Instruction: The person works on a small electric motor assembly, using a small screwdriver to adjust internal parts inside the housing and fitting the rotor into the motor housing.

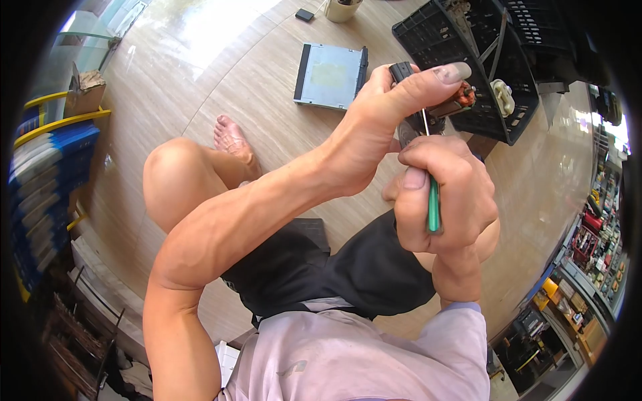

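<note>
My left hand [384, 110] is wrapped round a dark part with a copper-coloured, coil-like end [463, 97], its thumb stretched across the top. Much of that part is hidden by the fingers, so I cannot tell its kind. In my right hand [451, 190] is a screwdriver [434, 207] with a green handle, gripped in a closed fist. Its thin metal shaft points away from me, up to the dark part. Whether the tip touches it is hidden behind the left hand.
A flat silver metal box with black ends [329, 79] lies on the tiled floor beyond my left hand. Black plastic crates [508, 120] stand at the upper right. A pot [342, 9] sits at the top. Stacked blue-and-white packs [50, 180] line the left, and stocked shelves [595, 267] the right.
</note>
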### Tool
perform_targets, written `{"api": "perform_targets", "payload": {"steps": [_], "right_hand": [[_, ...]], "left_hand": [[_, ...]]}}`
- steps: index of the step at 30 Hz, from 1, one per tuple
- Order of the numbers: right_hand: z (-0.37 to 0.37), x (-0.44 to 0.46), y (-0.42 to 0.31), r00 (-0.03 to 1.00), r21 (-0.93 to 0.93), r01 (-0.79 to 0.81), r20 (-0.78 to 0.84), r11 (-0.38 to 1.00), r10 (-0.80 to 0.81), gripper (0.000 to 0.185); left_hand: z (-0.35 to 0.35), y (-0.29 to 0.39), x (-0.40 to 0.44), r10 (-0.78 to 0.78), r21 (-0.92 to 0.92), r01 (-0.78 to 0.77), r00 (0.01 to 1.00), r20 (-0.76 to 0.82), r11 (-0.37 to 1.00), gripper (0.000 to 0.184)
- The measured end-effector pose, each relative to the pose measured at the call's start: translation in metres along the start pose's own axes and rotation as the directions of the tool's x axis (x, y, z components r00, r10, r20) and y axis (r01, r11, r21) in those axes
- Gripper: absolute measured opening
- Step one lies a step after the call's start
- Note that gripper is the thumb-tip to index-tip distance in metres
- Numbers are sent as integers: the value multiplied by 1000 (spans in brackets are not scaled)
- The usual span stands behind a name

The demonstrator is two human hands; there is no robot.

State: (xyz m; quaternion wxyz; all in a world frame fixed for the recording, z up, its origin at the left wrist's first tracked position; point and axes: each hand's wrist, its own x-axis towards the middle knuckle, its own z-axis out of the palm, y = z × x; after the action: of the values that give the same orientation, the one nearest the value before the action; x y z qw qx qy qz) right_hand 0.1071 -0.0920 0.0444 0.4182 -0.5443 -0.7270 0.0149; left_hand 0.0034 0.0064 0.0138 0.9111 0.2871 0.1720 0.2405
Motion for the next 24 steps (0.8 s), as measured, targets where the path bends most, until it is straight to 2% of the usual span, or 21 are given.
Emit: {"api": "perform_targets", "payload": {"steps": [5,8,11,14,17,20,24], "right_hand": [[0,3,-1,999,20,-32,-29,999,33,19],[-5,4,-3,997,39,-72,-27,997,73,18],[-6,2,-4,992,83,-107,-52,991,111,17],[-8,-1,-3,981,155,-166,-77,974,179,15],[-10,-3,-3,960,193,-247,-81,949,267,12],[-14,-2,-9,926,236,-351,-58,906,373,16],[-15,-6,-8,910,319,-375,-54,870,412,16]], "left_hand": [[0,-5,2,61,2,-61,998,16,998,34],[0,-12,1,113,101,-105,991,-73,989,35],[5,-17,2,79,-8,-82,976,-202,997,48],[2,-18,3,44,25,-40,978,-204,999,44],[-4,-17,1,-46,98,67,978,-201,993,42],[-5,-16,2,-56,97,76,980,-190,992,43],[-2,-16,2,-99,93,121,971,-217,988,42]]}}
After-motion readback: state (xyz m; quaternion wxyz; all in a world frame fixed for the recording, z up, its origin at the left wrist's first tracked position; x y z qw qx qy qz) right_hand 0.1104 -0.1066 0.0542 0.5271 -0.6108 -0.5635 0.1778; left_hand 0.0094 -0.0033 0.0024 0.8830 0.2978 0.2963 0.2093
